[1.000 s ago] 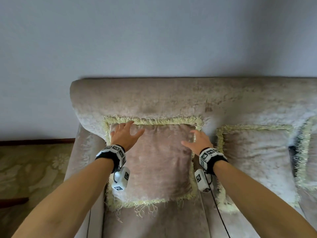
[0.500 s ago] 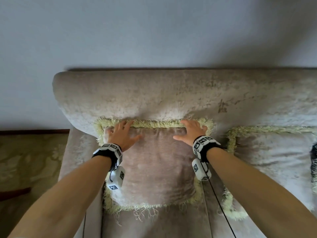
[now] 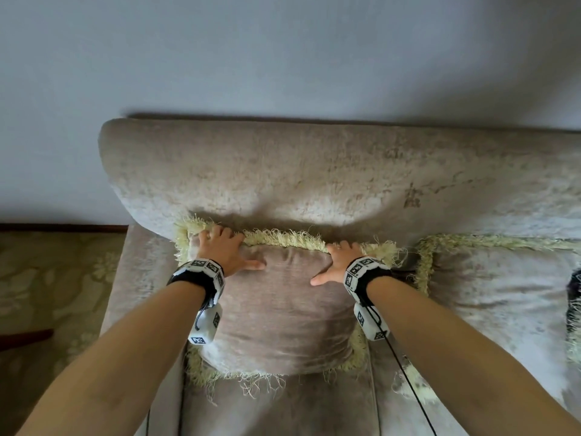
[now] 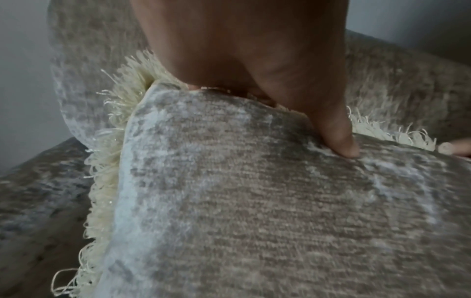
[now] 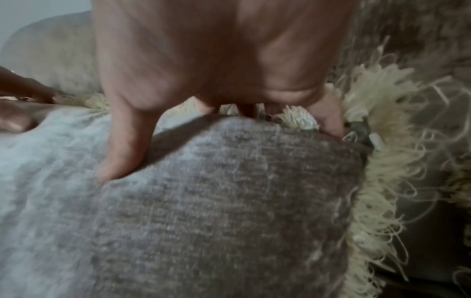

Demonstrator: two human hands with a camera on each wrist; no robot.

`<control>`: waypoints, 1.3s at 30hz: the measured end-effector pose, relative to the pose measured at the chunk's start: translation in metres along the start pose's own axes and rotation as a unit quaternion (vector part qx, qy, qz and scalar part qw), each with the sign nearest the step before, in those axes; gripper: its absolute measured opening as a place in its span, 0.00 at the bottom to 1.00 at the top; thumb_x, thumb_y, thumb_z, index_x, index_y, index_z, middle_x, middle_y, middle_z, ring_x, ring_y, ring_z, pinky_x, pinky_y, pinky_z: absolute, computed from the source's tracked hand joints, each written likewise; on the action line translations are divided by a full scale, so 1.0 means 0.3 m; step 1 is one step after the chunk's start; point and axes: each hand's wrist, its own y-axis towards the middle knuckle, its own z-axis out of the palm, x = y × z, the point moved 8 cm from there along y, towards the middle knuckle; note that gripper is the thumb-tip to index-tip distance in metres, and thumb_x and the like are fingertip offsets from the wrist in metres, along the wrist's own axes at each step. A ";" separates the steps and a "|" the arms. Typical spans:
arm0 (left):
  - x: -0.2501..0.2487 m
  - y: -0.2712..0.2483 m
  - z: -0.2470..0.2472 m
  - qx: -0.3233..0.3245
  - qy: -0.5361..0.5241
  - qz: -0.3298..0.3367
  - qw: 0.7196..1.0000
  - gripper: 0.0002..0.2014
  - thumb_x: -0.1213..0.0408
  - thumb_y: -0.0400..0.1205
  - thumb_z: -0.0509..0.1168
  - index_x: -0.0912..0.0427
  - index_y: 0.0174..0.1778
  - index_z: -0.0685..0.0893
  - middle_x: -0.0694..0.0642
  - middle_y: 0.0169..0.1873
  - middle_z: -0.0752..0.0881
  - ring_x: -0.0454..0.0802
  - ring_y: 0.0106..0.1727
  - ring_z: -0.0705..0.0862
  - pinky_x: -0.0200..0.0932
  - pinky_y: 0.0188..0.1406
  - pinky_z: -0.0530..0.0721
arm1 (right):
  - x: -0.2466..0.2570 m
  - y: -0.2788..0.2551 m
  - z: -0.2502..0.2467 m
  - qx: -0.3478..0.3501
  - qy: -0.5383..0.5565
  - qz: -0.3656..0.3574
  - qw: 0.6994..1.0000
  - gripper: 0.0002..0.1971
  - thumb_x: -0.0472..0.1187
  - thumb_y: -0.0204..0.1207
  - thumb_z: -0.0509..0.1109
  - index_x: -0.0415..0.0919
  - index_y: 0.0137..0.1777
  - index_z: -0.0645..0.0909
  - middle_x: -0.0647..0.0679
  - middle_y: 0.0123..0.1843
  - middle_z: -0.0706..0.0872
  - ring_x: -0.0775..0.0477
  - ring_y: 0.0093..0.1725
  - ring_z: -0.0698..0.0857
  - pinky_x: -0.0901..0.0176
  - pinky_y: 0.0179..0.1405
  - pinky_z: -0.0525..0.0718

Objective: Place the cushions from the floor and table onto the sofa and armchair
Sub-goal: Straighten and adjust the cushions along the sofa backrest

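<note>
A beige cushion [image 3: 283, 316] with a pale yellow fringe stands on the sofa seat at the left end and leans on the sofa backrest [image 3: 283, 171]. My left hand [image 3: 239, 250] grips its top left edge, fingers curled over the fringe and thumb on the front face. My right hand [image 3: 330, 262] grips the top right edge the same way. In the left wrist view the thumb [image 4: 341, 137] presses into the cushion [image 4: 254, 201]. In the right wrist view my fingers [image 5: 328, 121] hook over the fringe of the cushion [image 5: 229, 201].
A second fringed cushion [image 3: 503, 294] leans on the backrest just to the right, nearly touching. The edge of a third cushion [image 3: 577, 341] shows at the far right. The sofa armrest [image 3: 138, 278] lies left, with patterned carpet [image 3: 53, 278] beyond it. A plain wall [image 3: 283, 58] rises behind.
Both hands slid up from the cushion's face to its top edge and curled over the fringe. The cushion now sits tighter against the backrest.
</note>
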 end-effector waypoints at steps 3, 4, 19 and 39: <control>-0.017 -0.026 0.011 0.014 -0.014 0.017 1.000 0.54 0.16 0.62 0.55 0.50 0.78 0.66 0.58 0.77 0.67 0.60 0.78 0.65 0.70 0.78 0.56 | -0.010 -0.011 -0.022 0.000 0.006 0.001 1.000 0.54 0.70 0.61 0.76 0.53 0.84 0.56 0.39 0.83 0.57 0.29 0.82 0.53 0.32 0.77 0.64; -0.014 -0.037 0.015 0.013 -0.015 0.021 1.000 0.54 0.16 0.61 0.56 0.49 0.77 0.66 0.57 0.76 0.69 0.59 0.77 0.67 0.69 0.77 0.57 | -0.009 -0.017 -0.022 -0.002 0.005 -0.002 1.000 0.54 0.69 0.62 0.77 0.53 0.84 0.56 0.39 0.84 0.56 0.29 0.82 0.52 0.31 0.76 0.63; 0.035 -0.153 -0.137 -0.012 0.000 0.058 0.998 0.48 0.18 0.60 0.62 0.53 0.63 0.67 0.46 0.33 0.82 0.52 0.34 0.84 0.47 0.38 0.85 | 0.086 -0.099 -0.167 -0.101 -0.140 -0.057 0.983 0.41 0.76 0.57 0.73 0.46 0.61 0.82 0.48 0.52 0.90 0.42 0.51 0.88 0.53 0.50 0.85; 0.046 -0.111 -0.201 -0.204 -0.203 0.026 0.957 0.37 0.36 0.77 0.64 0.50 0.79 0.64 0.56 0.79 0.67 0.57 0.80 0.62 0.67 0.80 0.55 | 0.002 -0.214 -0.217 -0.164 0.028 0.022 0.986 0.40 0.49 0.72 0.73 0.51 0.82 0.57 0.42 0.82 0.60 0.36 0.81 0.61 0.26 0.75 0.63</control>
